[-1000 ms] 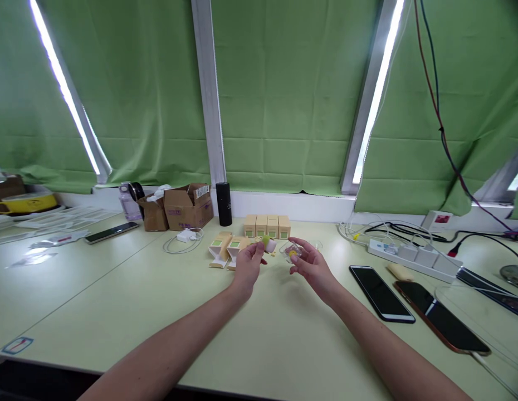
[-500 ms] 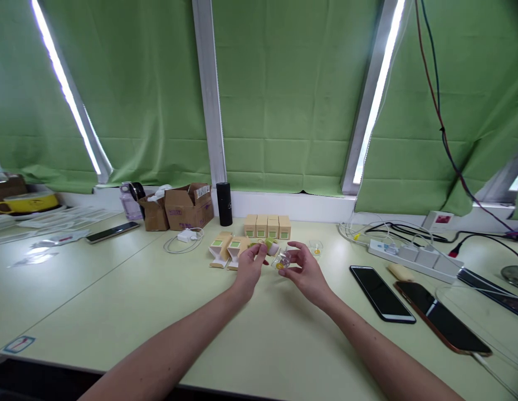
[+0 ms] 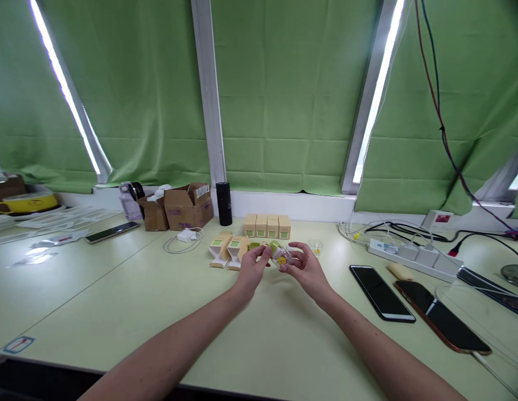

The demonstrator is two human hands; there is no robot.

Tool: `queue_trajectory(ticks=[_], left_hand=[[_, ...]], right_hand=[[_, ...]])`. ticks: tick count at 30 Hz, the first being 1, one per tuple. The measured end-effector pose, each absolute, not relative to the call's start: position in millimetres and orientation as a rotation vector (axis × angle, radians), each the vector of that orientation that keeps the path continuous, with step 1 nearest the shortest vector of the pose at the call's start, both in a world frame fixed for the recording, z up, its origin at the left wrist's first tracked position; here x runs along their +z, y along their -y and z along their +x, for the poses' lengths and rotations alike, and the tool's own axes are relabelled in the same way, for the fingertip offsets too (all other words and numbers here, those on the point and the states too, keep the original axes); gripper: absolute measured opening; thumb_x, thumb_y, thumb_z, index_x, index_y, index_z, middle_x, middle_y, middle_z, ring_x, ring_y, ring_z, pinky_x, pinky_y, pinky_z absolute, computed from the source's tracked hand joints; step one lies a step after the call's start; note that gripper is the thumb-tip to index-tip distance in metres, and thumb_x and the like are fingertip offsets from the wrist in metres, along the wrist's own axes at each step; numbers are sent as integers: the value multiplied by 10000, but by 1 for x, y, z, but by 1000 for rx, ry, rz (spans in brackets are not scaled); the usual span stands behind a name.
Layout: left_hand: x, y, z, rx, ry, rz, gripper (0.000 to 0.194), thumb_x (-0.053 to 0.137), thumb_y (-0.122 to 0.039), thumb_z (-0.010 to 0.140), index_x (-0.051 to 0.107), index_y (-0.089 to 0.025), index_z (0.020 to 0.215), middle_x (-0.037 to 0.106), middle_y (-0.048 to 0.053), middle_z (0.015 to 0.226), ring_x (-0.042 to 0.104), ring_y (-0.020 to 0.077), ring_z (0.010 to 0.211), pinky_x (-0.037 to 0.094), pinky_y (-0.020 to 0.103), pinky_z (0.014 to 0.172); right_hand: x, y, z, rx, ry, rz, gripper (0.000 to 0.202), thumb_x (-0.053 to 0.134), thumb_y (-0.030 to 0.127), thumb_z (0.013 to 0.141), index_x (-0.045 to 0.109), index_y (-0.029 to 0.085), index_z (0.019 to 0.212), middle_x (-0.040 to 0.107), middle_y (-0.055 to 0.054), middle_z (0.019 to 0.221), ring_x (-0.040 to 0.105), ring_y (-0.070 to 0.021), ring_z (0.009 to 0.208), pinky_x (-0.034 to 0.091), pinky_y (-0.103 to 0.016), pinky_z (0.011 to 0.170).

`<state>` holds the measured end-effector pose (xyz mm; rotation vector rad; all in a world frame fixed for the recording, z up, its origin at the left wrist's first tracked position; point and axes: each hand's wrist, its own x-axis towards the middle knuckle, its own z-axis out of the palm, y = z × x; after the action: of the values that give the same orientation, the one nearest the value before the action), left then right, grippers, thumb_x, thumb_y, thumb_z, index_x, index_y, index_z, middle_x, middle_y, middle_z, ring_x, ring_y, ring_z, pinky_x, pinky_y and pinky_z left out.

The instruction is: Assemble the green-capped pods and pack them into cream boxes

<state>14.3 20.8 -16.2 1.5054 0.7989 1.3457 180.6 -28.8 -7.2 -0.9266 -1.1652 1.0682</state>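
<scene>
A pale green counter (image 3: pixel 159 312) spans the lower half of the frame. At its center, a right hand (image 3: pixel 308 277) has its fingers closed around a small clear, rigid-looking plastic container (image 3: pixel 288 258) with a yellow spot, while a left hand (image 3: pixel 249 273) pinches a green-and-white cylindrical piece (image 3: pixel 276 247) by its left end. Half a second earlier the two items sat side by side; now the cylinder lines up with the container, seemingly at its mouth. Both look light; the container is probably slick and crackable, best held lightly by its sides, the cylinder by its green end.
</scene>
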Motion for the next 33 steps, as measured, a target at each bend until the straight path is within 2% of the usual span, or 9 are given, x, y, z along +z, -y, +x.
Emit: queue_trajectory(ticks=[8,22,33], left_hand=[[-13,-18,16,1339,-833,1511,529,706,-681,812,747,-154,824,713,67,835,605,181,771,496,281,702],[-11,-15,16,1309,-835,1583,534,703,-690,803,725,-157,803,709,60,834,621,193,788,496,293,716],[-15,-17,16,1271,-824,1564,546,718,-700,785,746,-160,861,733,83,895,641,205,818,512,297,708]], right_hand=[[-10,27,182,1060,1171,-912,756,975,453,549,528,270,1130,718,-7,954,730,-225,870,592,-446,889],[-5,31,181,1071,1174,-931,755,966,458,558,522,268,1138,716,-17,961,723,-221,879,581,-415,880],[-6,31,182,1067,1190,-920,749,958,473,576,519,277,1150,706,-19,977,724,-232,905,576,-426,895]])
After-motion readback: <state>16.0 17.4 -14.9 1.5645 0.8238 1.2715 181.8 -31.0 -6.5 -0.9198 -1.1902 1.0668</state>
